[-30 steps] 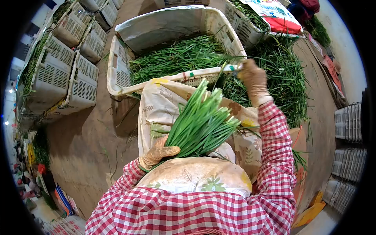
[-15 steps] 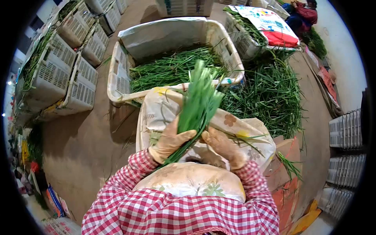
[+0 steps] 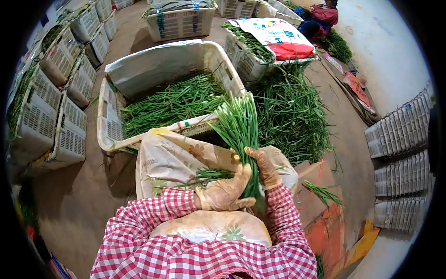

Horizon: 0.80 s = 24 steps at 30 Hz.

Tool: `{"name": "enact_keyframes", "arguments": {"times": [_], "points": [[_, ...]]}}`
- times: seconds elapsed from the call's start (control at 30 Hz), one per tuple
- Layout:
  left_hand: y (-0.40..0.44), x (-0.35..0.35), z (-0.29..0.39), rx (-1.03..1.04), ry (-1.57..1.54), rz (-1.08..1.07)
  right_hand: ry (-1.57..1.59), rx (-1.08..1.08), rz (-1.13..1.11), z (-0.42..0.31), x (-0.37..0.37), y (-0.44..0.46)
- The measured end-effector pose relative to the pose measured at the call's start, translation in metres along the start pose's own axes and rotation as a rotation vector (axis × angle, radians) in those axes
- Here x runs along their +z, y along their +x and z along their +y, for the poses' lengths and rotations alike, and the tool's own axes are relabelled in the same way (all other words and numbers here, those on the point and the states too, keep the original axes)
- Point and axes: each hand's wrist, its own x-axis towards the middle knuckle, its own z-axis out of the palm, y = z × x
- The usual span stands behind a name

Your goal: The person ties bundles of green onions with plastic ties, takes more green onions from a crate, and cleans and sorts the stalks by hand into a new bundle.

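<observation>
A bunch of garlic chives (image 3: 239,125) stands almost upright over my lap, pale cut ends upward. My right hand (image 3: 264,168), in a thin stained glove, is closed around its right side. Against the lower left side of the bunch rests my left hand (image 3: 226,189), also gloved, with fingers stretched out and thumb apart. Some loose chives (image 3: 211,174) lie behind the left hand on the flower-patterned cloth (image 3: 174,153) spread across my lap. Just beyond is a white plastic crate (image 3: 109,116), partly filled with chives (image 3: 174,102).
A heap of loose chives (image 3: 292,116) lies to the right of the crate. Behind it, a printed sack (image 3: 278,35) covers another crate. Filled crates (image 3: 39,107) line the left side; stacked baskets (image 3: 402,125) stand right. Another person (image 3: 320,16) sits at far right.
The bunch has swung rightward relative to my body and its tops have spread. My left hand has gone from gripping it to lying against it with fingers extended. The view has shifted right.
</observation>
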Motion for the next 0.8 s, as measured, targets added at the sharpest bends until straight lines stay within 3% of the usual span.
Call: {"name": "enact_keyframes", "arguments": {"times": [0.03,0.1,0.17,0.2,0.23,0.27,0.3,0.37,0.4,0.47,0.5,0.57,0.6,0.63,0.7,0.8], "points": [[0.002,-0.005,0.002,0.048,-0.160,-0.087,-0.069,0.013,0.045,-0.010,-0.005,-0.005],[0.000,-0.011,0.006,0.085,-0.051,-0.127,-0.256,0.098,0.157,-0.051,0.002,-0.032],[0.006,-0.037,0.012,-0.342,-0.722,-0.137,-0.317,0.051,0.133,-0.045,-0.023,-0.033],[0.014,-0.034,0.012,-0.205,-0.822,0.268,-0.360,-0.039,0.112,-0.048,-0.018,-0.042],[0.024,-0.047,-0.011,-0.105,-0.585,0.231,-0.356,-0.032,0.116,-0.046,-0.016,-0.049],[0.039,-0.039,-0.020,0.034,-0.143,0.636,-0.374,-0.066,0.093,-0.042,-0.014,-0.056],[0.047,-0.052,-0.019,-0.186,0.163,0.559,-0.392,-0.102,0.071,-0.042,-0.009,-0.061],[0.066,-0.064,-0.019,-0.454,0.473,0.243,-0.346,-0.061,0.086,-0.029,-0.002,-0.072],[0.069,-0.064,-0.024,-0.454,0.474,0.235,-0.313,-0.030,0.092,-0.025,-0.001,-0.078],[0.071,-0.059,-0.040,-0.120,0.427,0.291,-0.268,0.000,0.108,-0.017,0.000,-0.083],[0.072,-0.055,-0.044,-0.115,0.422,0.277,-0.222,0.003,0.135,-0.011,-0.003,-0.084],[0.073,-0.047,-0.051,0.006,0.232,0.289,-0.172,0.011,0.169,-0.005,-0.007,-0.088],[0.073,-0.060,-0.037,-0.176,-0.052,0.104,-0.084,0.064,0.177,-0.002,-0.007,-0.089],[0.070,-0.066,-0.027,-0.177,-0.053,0.096,0.005,0.116,0.184,0.000,-0.008,-0.090],[0.061,-0.077,-0.012,-0.438,-0.927,-0.107,0.061,0.076,0.190,0.008,-0.014,-0.094],[0.038,-0.102,-0.006,-0.272,-1.078,-0.264,0.190,0.038,0.203,0.034,-0.038,-0.097]]}}
